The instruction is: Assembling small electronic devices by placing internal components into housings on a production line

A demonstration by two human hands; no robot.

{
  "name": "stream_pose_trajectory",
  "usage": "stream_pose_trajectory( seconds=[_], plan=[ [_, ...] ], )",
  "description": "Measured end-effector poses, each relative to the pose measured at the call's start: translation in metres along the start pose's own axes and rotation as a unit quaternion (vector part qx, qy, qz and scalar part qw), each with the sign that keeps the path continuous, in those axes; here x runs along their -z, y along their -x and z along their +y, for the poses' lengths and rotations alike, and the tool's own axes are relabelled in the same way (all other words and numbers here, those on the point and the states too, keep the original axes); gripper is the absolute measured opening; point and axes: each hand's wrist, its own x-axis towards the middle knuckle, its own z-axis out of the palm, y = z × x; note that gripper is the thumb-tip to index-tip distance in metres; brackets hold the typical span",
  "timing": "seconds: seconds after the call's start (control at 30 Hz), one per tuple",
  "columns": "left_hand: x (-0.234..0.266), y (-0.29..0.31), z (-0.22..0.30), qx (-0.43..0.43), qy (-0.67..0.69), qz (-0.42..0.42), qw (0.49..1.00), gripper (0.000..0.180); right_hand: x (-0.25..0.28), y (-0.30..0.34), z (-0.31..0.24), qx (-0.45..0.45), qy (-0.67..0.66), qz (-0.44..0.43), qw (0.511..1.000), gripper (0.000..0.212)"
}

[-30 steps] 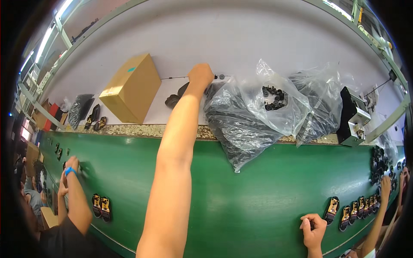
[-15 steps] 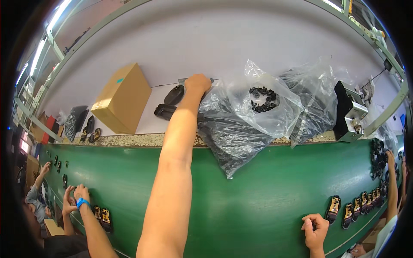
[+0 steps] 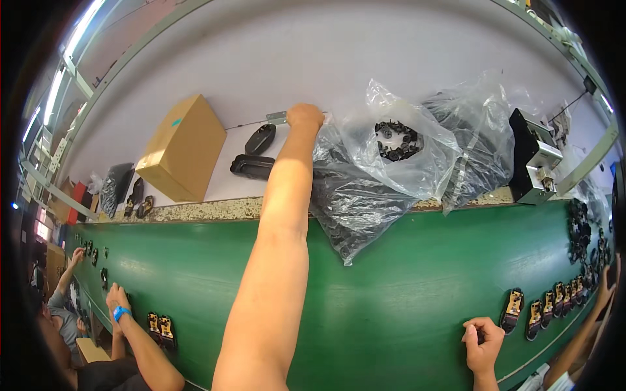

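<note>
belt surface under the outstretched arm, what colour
Plain green belt, clearest in the head view.

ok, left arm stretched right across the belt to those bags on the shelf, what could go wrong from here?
1. The left hand reaches at the edge of the clear plastic bag of black parts; a tug might tip it over the shelf edge.
2. The dark-filled plastic bag already overhangs the green conveyor belt and could slide down.
3. The forearm spans the belt, so parts travelling on it might hit it.
</note>
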Motion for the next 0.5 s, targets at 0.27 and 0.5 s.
stream_pose_trajectory(
  seconds=[0.27, 0.5],
  plan=[
    [-0.012, -0.006, -0.001, -0.069, -0.071, 0.033, 0.995, 0.029, -0.006, 0.000, 0.005, 0.037, 0.021, 0.023, 0.999, 0.011],
    [-0.042, -0.023, 0.016, -0.096, -0.035, 0.116, 0.988, 0.023, -0.007, 0.003, 0.002, 0.028, 0.047, 0.042, 0.998, 0.012]
  ],
)
